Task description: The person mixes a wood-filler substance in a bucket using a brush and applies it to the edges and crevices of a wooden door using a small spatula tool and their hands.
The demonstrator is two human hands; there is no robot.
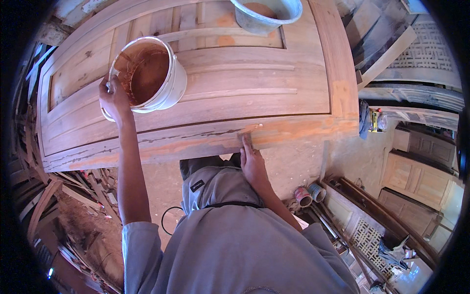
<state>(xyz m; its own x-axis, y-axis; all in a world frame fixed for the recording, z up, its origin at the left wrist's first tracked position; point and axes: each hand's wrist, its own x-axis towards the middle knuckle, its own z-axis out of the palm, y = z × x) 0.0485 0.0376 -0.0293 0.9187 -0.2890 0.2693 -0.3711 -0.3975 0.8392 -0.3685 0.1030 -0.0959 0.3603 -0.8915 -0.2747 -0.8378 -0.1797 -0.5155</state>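
Observation:
A white plastic bucket [177, 81] tilts over the wooden door panel [215, 105], with reddish-brown filler coating its inside. My left hand [115, 100] is closed on its near left rim. At the door's near edge, my right hand [252, 164] is closed on a small flat scraper [244, 138], its index finger stretched along it. The scraper rests on the wood, where orange-brown smears and dark cracks run along the near rail. A small pale blob lies just beyond the scraper.
A grey-blue basin [267, 22] with brown matter inside stands at the door's far side. Two paint tins [303, 196] sit on the floor at right. Wood scraps [81, 188] heap up at left. Several panelled doors [416, 179] lean at right.

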